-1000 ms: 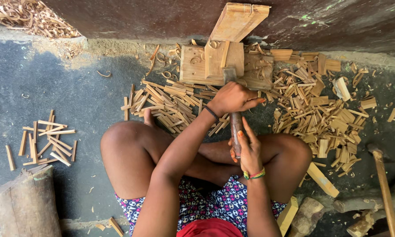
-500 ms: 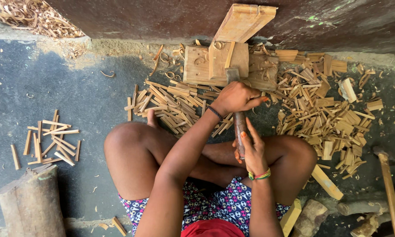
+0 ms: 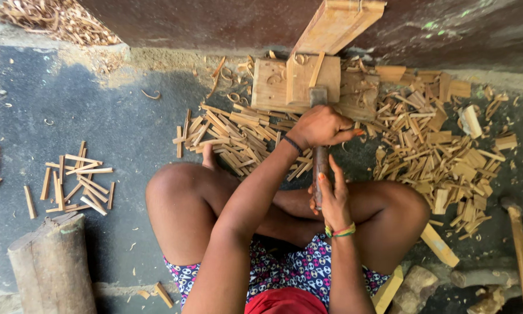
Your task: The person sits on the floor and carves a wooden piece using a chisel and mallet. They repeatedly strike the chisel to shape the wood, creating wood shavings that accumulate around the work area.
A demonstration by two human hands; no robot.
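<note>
- Mostly we see from above; the blade or head of the tool (image 3: 319,96) is partly covered by our left hand (image 3: 322,125), so its exact shape is hard to make out.
- Left hand is closed tight round the tool, near its top end, just at the wooden block (image 3: 273,84).
- Right hand (image 3: 331,195) lies along the dark handle (image 3: 320,168) lower down, fingers stretched and pressed on it; if the thumb wraps behind, we cannot tell.
- Tool is upright in the view, between our crossed knees and the block; handle is dark brown and thin.
- Slanted plank (image 3: 337,23) is cut off at the top edge.
- Split sticks (image 3: 232,136) lie left of the hands, a bigger heap of chips (image 3: 441,148) on the right.
- Small stick pile (image 3: 78,183) and a log (image 3: 52,267) are far left, well apart.
- No packages or signs to see.
</note>
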